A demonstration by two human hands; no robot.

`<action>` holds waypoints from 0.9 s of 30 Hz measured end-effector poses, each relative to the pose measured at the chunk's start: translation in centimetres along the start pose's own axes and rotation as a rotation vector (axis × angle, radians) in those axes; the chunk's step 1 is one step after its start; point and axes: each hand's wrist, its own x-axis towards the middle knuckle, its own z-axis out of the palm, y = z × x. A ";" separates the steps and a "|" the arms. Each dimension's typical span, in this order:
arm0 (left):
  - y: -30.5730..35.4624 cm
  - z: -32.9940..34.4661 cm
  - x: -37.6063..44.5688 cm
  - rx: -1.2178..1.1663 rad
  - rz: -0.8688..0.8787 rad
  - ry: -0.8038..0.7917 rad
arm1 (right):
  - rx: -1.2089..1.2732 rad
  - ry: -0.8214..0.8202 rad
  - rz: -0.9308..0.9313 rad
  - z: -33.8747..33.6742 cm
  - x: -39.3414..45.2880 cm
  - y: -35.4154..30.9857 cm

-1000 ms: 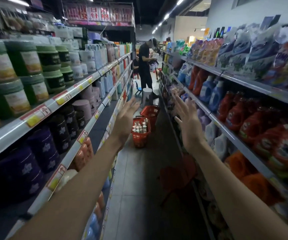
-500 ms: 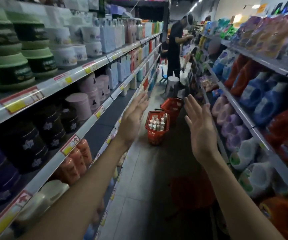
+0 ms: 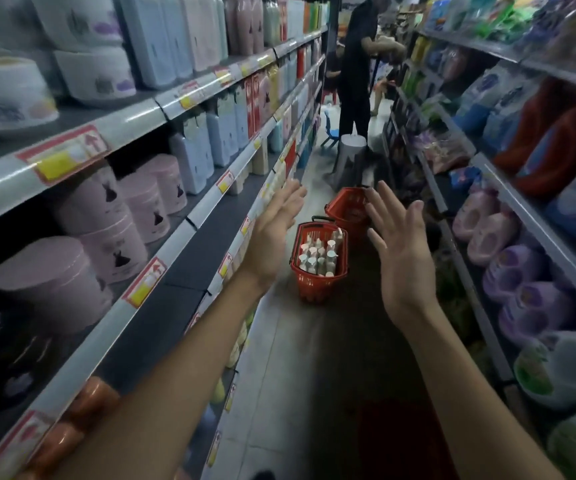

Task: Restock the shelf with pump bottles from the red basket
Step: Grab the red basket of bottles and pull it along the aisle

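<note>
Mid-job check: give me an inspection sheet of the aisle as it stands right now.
Surface: grey tiled floor, a dark patch near the bottom.
Job's things: red basket on the floor, holding upright pump bottles; bare stretch on the left shelf.
Clutter: second red basket just behind; its contents cannot be seen.
Hands: left hand and right hand raised, fingers straight, holding nothing.
Cables: nothing seen.
Surroundings: stocked shelves both sides; person in black and a white stool farther down.

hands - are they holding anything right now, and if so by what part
Nothing is held. The left hand and right hand are both stretched out open, fingers straight, short of the red basket of pump bottles on the floor.
</note>
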 end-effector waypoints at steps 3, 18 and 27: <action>-3.0 -1.0 8.0 0.001 -0.053 -0.056 | 0.010 0.062 0.047 1.2 6.8 2.8; -21.7 1.3 45.8 0.083 -0.174 -0.182 | 0.059 0.251 0.106 0.0 39.6 21.5; -35.2 3.9 67.3 0.195 -0.303 -0.276 | 0.131 0.392 0.256 -2.7 58.8 35.6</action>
